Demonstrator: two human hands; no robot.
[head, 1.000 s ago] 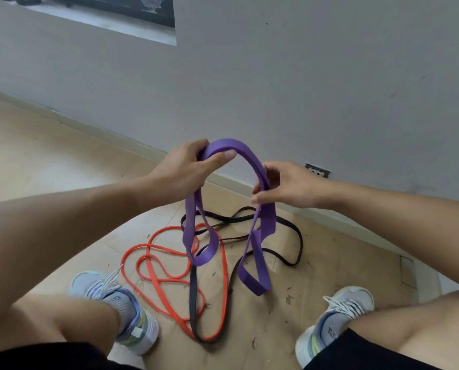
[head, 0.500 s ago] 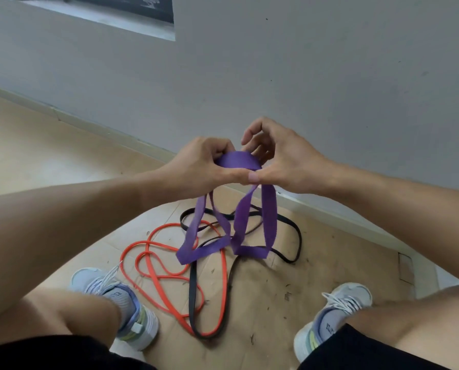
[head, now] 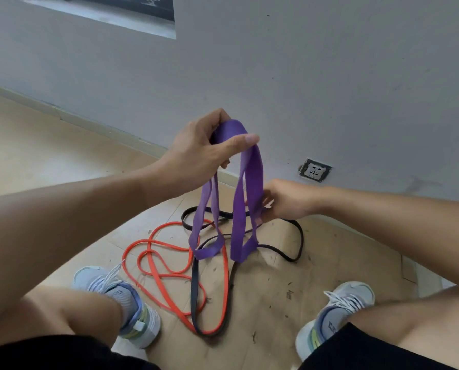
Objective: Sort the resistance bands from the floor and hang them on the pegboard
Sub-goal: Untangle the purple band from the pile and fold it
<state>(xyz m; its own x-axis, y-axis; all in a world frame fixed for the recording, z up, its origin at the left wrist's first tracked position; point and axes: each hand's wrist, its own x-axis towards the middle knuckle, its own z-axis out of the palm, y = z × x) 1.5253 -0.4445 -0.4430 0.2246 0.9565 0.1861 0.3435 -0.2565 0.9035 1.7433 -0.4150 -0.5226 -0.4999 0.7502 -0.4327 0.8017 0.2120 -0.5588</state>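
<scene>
Purple band looped over left hand fingers.

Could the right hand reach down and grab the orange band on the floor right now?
Probably not straight away. The right hand is busy pinching the purple band, which dangles between it and the orange band. The floor around the orange band is otherwise open; a black band lies tangled with it.

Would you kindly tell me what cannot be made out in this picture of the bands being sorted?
- Pegboard: nowhere in the head view; it lies outside the frame.
- Right hand fingertips: hidden behind the purple band, so its grip is unclear.
- Where the black band and orange band cross: too tangled to tell whether they are knotted.
- Dark picture on the wall: cut off by the top edge.
</scene>
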